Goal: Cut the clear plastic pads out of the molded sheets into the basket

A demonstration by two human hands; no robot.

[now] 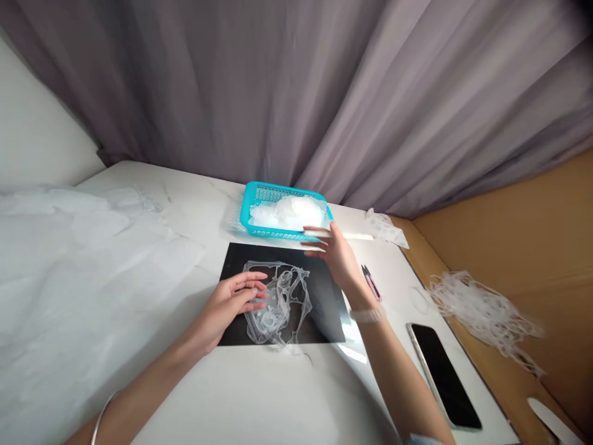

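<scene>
Head view: we note our left hand over the translucent stringy mesh, which lies on the black sheet; its fingers sit slightly apart, clamped on nothing. Our right hand hangs above the sheet's far edge, fingers spread apart, just beside a white strip. Beyond the sheet stands a teal basket of white fluff; snips and a phone lie to the sheet's right on the desk.

Fig.: Thin silver bangle on left forearm; pale translucent band on right wrist; grey-blue sleeve at lower edge.
</scene>
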